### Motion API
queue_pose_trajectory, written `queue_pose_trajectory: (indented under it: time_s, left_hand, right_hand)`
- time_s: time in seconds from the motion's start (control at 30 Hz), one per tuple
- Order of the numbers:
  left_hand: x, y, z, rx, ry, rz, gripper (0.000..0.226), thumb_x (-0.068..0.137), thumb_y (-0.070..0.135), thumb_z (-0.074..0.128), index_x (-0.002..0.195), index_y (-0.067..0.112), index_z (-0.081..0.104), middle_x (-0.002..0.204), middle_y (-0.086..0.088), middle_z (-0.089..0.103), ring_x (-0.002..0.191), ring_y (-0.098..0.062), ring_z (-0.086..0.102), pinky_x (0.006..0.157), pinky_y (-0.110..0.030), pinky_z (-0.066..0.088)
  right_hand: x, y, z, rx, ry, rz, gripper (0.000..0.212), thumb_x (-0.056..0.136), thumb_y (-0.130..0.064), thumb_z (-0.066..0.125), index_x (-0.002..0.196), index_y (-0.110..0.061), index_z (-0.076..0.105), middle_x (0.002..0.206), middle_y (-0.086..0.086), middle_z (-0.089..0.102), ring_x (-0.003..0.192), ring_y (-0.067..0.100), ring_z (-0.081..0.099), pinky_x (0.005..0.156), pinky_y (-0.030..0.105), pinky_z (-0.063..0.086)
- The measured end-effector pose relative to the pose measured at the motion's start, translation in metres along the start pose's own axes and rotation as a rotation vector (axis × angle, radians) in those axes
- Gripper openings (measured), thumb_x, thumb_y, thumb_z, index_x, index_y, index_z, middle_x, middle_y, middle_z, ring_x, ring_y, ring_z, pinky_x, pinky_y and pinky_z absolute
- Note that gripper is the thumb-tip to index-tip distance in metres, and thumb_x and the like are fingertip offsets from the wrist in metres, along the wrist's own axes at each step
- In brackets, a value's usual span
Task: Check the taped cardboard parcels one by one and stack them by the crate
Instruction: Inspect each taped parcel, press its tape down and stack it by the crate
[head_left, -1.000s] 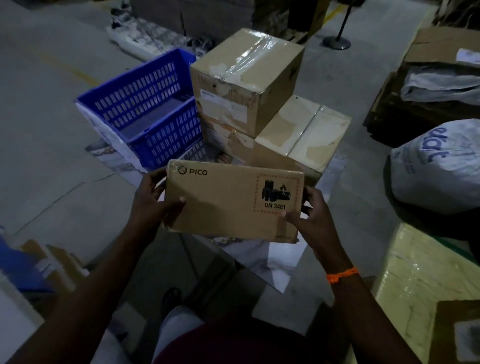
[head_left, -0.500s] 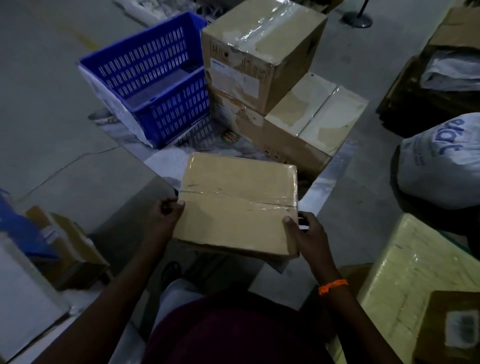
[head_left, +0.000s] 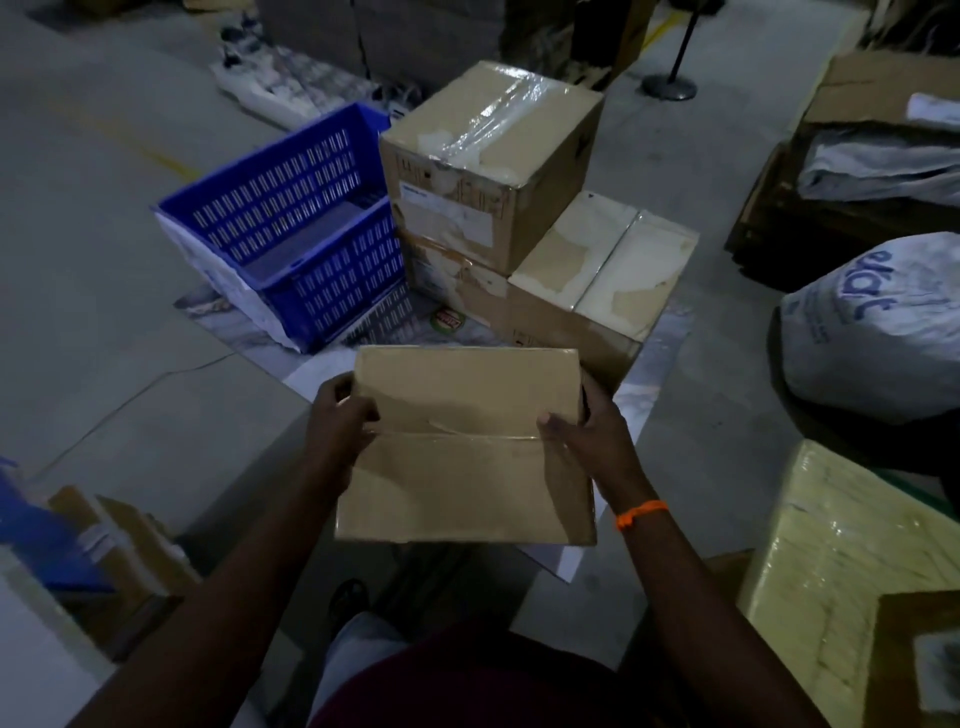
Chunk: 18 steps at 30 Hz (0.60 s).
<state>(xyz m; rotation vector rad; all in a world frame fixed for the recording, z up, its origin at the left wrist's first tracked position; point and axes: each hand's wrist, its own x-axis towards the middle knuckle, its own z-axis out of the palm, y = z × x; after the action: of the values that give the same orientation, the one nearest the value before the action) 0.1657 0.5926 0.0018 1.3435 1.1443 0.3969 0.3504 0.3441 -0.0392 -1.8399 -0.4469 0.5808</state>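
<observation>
A brown cardboard parcel (head_left: 467, 447) with a clear tape seam across its middle is held in front of me, its taped face up. My left hand (head_left: 340, 415) grips its left edge and my right hand (head_left: 582, 431) grips its right edge, thumbs on the seam. Beyond it, a blue slotted plastic crate (head_left: 291, 228) stands on the floor. Right of the crate a taped cardboard box (head_left: 488, 156) sits on top of a wider, flatter cardboard box (head_left: 597, 270).
A large white sack (head_left: 878, 322) lies at right, with a yellow wrapped bundle (head_left: 841, 561) below it. Flattened cardboard and grey bags (head_left: 883, 161) are at the far right. Small boxes (head_left: 119, 551) sit at lower left. A stanchion base (head_left: 670, 85) stands behind.
The parcel was turned over: one second ago its printed side faced me, now the taped seam face is up. It has also dropped lower and closer to me.
</observation>
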Motion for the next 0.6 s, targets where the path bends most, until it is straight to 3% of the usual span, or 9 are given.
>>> queue_pose_trajectory:
  time_s: [0.07,0.2,0.27,0.33,0.47,0.53,0.6]
  left_hand:
    - [-0.002,-0.004,-0.011,-0.084,0.016,0.09,0.032,0.092,0.007,0.052,0.121,0.012,0.063,0.114,-0.01,0.068,0.1,-0.028,0.066,0.07,-0.035,0.057]
    - [-0.02,0.002,-0.018,-0.279,0.038,0.185,0.03,0.104,-0.001,0.04,0.101,0.017,0.063,0.092,0.017,0.075,0.089,0.0,0.07,0.07,-0.026,0.059]
    - [-0.029,0.006,-0.011,-0.417,0.015,0.123,0.026,0.108,0.023,0.04,0.11,0.021,0.066,0.104,0.012,0.076,0.098,-0.005,0.07,0.079,-0.029,0.059]
    - [-0.033,0.002,-0.003,-0.451,-0.018,0.06,0.036,0.107,0.044,0.04,0.114,0.023,0.069,0.117,0.002,0.074,0.108,-0.015,0.069,0.088,-0.033,0.057]
    - [-0.034,-0.017,0.001,-0.158,-0.014,0.053,0.062,0.09,0.07,0.052,0.11,0.014,0.069,0.113,-0.006,0.074,0.106,-0.025,0.07,0.094,-0.05,0.055]
    - [-0.036,-0.016,0.002,-0.028,0.019,0.091,0.062,0.084,0.067,0.059,0.115,0.012,0.063,0.113,-0.006,0.071,0.104,-0.025,0.07,0.091,-0.051,0.057]
    - [-0.035,-0.01,0.002,0.175,0.11,0.278,0.051,0.089,0.05,0.068,0.126,0.016,0.056,0.126,-0.005,0.063,0.113,-0.023,0.064,0.092,-0.046,0.057]
  right_hand:
    - [-0.012,-0.005,-0.007,0.027,0.04,-0.071,0.083,0.086,-0.025,0.084,0.156,-0.023,0.041,0.141,-0.002,0.063,0.128,0.014,0.062,0.101,0.035,0.055]
    - [-0.033,-0.015,-0.02,0.101,0.151,-0.189,0.067,0.087,0.006,0.076,0.144,-0.016,0.05,0.14,-0.005,0.061,0.131,0.011,0.059,0.104,0.03,0.052]
    - [-0.041,-0.014,-0.024,0.158,0.208,-0.193,0.057,0.087,0.012,0.071,0.134,-0.016,0.056,0.134,-0.003,0.064,0.128,0.013,0.061,0.105,0.035,0.052]
    - [-0.048,-0.009,-0.025,0.224,0.261,-0.169,0.042,0.092,0.012,0.064,0.125,-0.013,0.062,0.125,0.002,0.069,0.123,0.019,0.064,0.104,0.043,0.053]
    - [-0.062,0.003,-0.026,0.379,0.419,0.01,0.037,0.1,0.001,0.05,0.102,-0.029,0.072,0.109,-0.004,0.075,0.118,0.032,0.065,0.098,0.049,0.055]
    - [-0.066,0.003,-0.026,0.314,0.471,0.003,0.03,0.103,-0.013,0.05,0.103,-0.032,0.073,0.114,0.0,0.074,0.118,0.03,0.066,0.098,0.05,0.057]
    - [-0.068,-0.004,-0.024,0.047,0.526,-0.108,0.024,0.103,-0.03,0.054,0.121,-0.026,0.069,0.128,0.001,0.07,0.122,0.019,0.064,0.102,0.047,0.055]
